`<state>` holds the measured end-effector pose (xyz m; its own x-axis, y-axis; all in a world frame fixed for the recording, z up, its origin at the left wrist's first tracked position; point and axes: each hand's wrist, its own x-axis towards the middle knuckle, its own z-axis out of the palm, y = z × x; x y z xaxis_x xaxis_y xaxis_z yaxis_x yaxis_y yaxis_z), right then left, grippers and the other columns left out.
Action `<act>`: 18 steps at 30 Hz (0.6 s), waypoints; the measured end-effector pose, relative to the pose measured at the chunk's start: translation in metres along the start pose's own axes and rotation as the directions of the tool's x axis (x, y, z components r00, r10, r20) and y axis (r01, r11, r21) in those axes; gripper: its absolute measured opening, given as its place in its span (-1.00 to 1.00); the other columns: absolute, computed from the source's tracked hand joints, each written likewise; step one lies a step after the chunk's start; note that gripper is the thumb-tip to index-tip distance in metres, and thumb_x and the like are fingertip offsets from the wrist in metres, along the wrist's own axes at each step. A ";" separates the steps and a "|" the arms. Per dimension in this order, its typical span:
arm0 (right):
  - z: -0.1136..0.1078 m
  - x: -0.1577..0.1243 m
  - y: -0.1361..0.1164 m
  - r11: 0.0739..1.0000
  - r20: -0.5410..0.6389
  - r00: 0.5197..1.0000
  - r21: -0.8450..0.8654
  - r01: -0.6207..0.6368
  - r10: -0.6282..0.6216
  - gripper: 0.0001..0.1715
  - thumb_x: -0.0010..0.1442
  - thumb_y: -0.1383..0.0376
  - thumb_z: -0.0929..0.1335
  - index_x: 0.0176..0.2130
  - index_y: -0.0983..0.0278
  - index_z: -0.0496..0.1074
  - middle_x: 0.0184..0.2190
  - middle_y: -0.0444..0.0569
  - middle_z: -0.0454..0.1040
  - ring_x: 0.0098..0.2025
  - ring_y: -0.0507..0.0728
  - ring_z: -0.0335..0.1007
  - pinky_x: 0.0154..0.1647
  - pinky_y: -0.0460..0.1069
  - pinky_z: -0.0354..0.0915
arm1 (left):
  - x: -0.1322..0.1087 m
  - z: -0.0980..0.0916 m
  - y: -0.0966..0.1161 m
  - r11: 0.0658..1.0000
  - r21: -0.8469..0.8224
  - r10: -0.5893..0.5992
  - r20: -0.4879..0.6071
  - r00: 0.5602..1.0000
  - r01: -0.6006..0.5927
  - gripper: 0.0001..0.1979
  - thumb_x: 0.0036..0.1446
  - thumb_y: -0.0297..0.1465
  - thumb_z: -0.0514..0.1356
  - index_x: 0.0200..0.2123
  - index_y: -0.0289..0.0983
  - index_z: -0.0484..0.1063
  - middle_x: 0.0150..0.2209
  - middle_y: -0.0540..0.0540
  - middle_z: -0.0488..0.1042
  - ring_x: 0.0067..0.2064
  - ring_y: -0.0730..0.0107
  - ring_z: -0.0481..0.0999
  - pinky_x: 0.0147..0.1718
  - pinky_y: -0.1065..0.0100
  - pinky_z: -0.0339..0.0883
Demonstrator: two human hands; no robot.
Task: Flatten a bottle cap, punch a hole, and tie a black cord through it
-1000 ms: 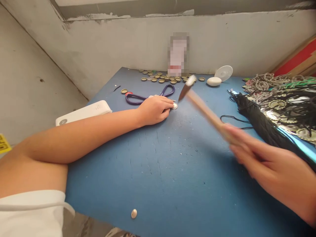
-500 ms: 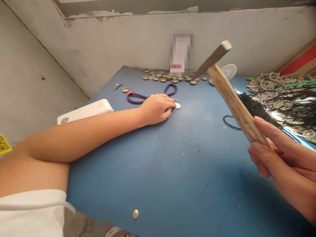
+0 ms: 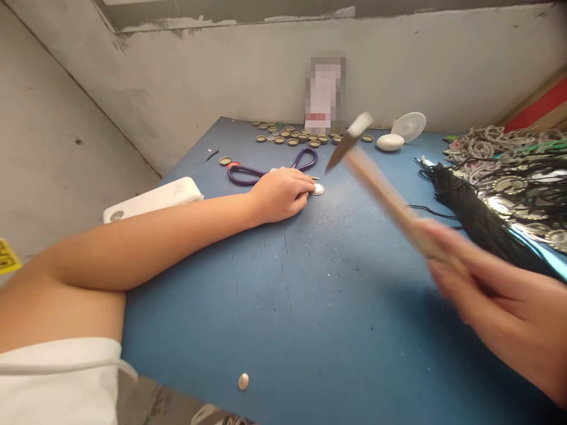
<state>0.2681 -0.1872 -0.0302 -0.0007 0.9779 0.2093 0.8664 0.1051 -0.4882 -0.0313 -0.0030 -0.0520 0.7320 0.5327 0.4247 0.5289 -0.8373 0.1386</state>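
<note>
A silvery bottle cap (image 3: pixel 318 189) lies on the blue table (image 3: pixel 310 307), its left edge under the fingertips of my left hand (image 3: pixel 284 195). The fingers are closed on that cap. My right hand (image 3: pixel 482 289), blurred by motion, is wrapped round the wooden handle of a hammer (image 3: pixel 385 198). The hammer's metal head hangs in the air up and to the right of the cap, not touching it. Beside my left hand lie scissors with dark blue handles (image 3: pixel 243 176), their blades mostly hidden by the hand.
Several bottle caps (image 3: pixel 293 142) are scattered along the back edge. A white power bank (image 3: pixel 153 200) lies beyond my left forearm. Black cords (image 3: pixel 478 224) and capped loops pile up at right. A white oval container (image 3: pixel 390 142) stands at the back; a small pale piece (image 3: pixel 243 381) lies near the front.
My right hand has swung the hammer down and to the left, bringing its head closer to the cap. The left hand and the cap have stayed put.
</note>
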 end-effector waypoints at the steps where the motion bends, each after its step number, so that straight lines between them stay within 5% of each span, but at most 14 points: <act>1: 0.001 0.003 -0.001 1.000 0.052 0.999 0.008 -0.002 0.002 -0.37 0.30 0.07 0.29 0.28 0.16 0.48 -0.02 -0.04 0.70 0.02 0.29 0.65 0.05 0.11 0.57 | 0.000 0.000 0.000 1.000 0.005 -0.008 0.003 1.000 0.008 -0.66 0.24 -0.52 0.10 -0.09 -0.24 0.65 0.04 -0.12 0.65 0.11 0.14 0.63 0.12 0.11 0.51; 4: 0.003 0.011 -0.004 1.000 0.103 0.995 0.025 -0.001 -0.002 -0.37 0.27 0.02 0.27 0.22 0.13 0.54 0.09 -0.08 0.63 0.06 0.31 0.62 0.11 0.17 0.53 | 0.000 -0.001 0.001 0.999 0.027 -0.024 0.014 1.000 0.024 -0.69 0.24 -0.51 0.10 -0.14 -0.25 0.65 0.03 -0.14 0.65 0.08 0.12 0.64 0.08 0.10 0.52; 10: -0.003 0.012 -0.004 0.999 0.157 0.988 0.034 -0.011 0.005 -0.39 0.29 0.01 0.30 0.23 0.11 0.53 -0.02 -0.10 0.70 -0.06 0.28 0.68 0.13 0.16 0.53 | 0.000 -0.003 0.002 0.998 0.060 -0.025 0.031 0.999 0.023 -0.69 0.27 -0.48 0.09 -0.08 -0.28 0.63 0.02 -0.19 0.63 0.07 0.09 0.61 0.09 0.08 0.50; 15: -0.002 0.002 -0.009 0.983 -0.092 0.988 0.149 -0.110 0.125 -0.42 0.28 0.08 0.34 0.25 0.05 0.49 0.01 -0.14 0.69 -0.22 0.21 0.70 -0.01 0.10 0.59 | -0.001 -0.001 0.000 0.998 0.048 -0.028 0.020 0.999 0.027 -0.66 0.23 -0.54 0.10 -0.05 -0.27 0.63 -0.01 -0.21 0.62 0.06 0.11 0.58 0.09 0.08 0.49; 18: -0.001 0.003 -0.009 0.985 -0.051 0.992 0.135 -0.104 0.111 -0.38 0.22 0.06 0.35 0.23 0.09 0.52 -0.06 -0.10 0.71 -0.30 0.22 0.69 -0.13 0.11 0.62 | -0.001 -0.001 0.000 0.998 0.045 -0.038 0.027 0.999 0.037 -0.66 0.21 -0.54 0.10 -0.07 -0.28 0.63 -0.03 -0.21 0.62 0.04 0.12 0.58 0.09 0.08 0.49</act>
<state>0.2609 -0.1848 -0.0244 0.1213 0.9729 0.1968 0.7863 0.0268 -0.6172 -0.0326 -0.0034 -0.0519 0.7226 0.5676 0.3946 0.5745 -0.8106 0.1139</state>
